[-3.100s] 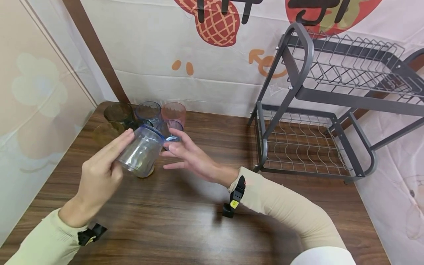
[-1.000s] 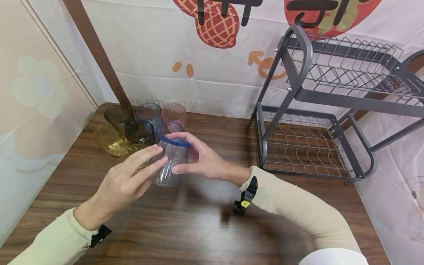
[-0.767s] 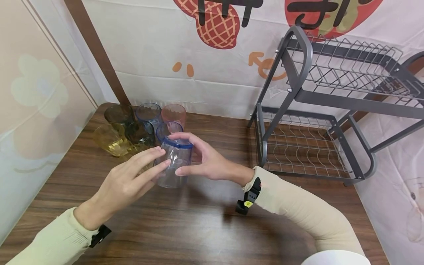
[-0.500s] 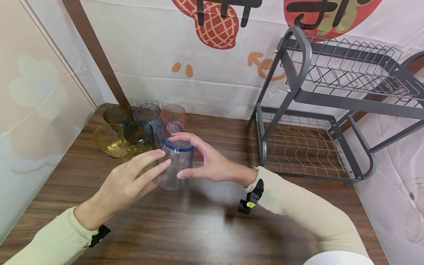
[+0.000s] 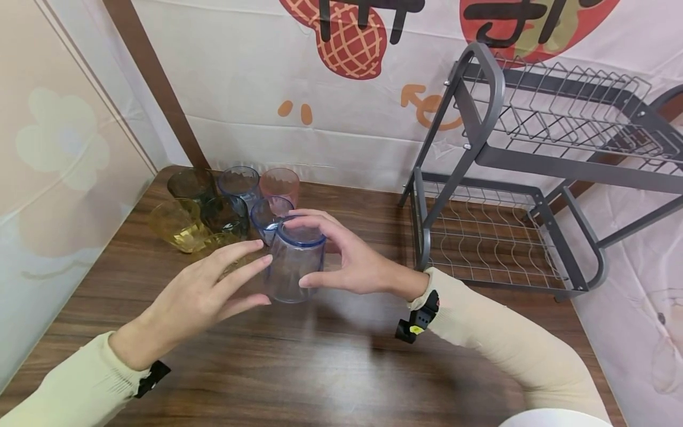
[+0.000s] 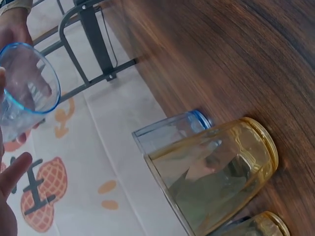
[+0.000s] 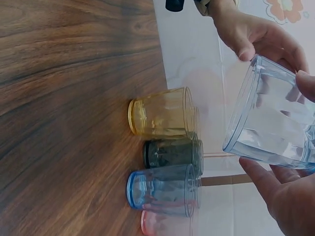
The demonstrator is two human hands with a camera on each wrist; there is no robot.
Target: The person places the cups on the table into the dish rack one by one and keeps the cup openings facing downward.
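A clear blue-tinted drinking glass point(image 5: 295, 270) is held upside down above the table, its mouth facing down in the right wrist view. My right hand point(image 5: 357, 261) grips it from the right, thumb on the near side and fingers over the far side near the base. On the glass's other side is my left hand point(image 5: 194, 296), fingers spread and fairly straight, fingertips at or just off its wall; contact is hard to tell. Behind stand upright glasses: a blue-rimmed glass point(image 5: 271, 212), a pink glass point(image 5: 281, 182), a dark glass point(image 5: 226, 216) and a yellow glass point(image 5: 178, 225).
A grey two-tier metal dish rack point(image 5: 491, 237) stands on the right of the wooden table point(image 5: 299, 367). Another blue glass point(image 5: 239, 181) and dark glass point(image 5: 191, 184) are at the back left. A printed cloth point(image 5: 352, 142) hangs behind.
The glass has gone from the left hand's hold to the right hand's and shifted rightward. Lately the left fingers have spread and drawn slightly away from it.
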